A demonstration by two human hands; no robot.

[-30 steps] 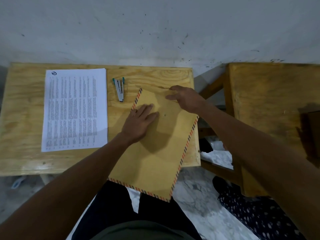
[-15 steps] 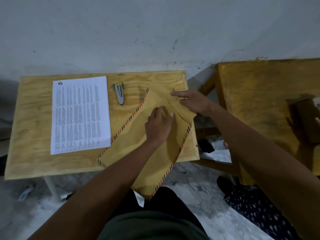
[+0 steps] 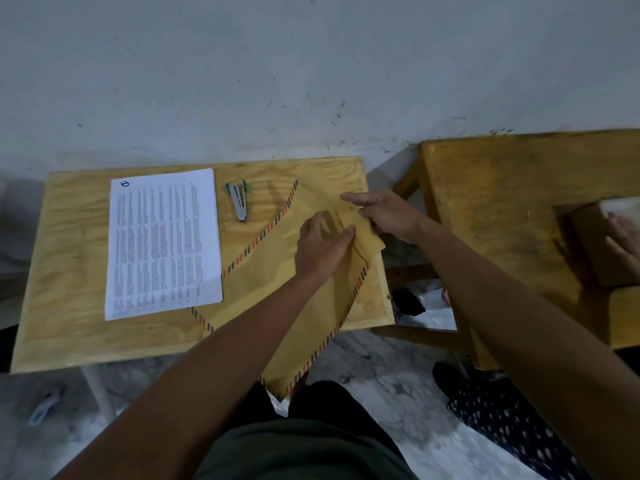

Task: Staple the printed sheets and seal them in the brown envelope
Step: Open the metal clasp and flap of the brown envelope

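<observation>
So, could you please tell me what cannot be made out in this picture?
- Head view: the print on the printed sheets is too small to read.
- Whether those sheets are stapled: no staple can be made out.
- The envelope's flap and mouth lie under the left hand and right hand, so open or sealed is unclear.
- Its near corner is behind the left forearm.
- The box on the right is cut off by the frame's edge.

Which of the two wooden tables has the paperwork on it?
The left table, under both hands: it carries the printed sheets, stapler and brown envelope. The right table has none.
</observation>
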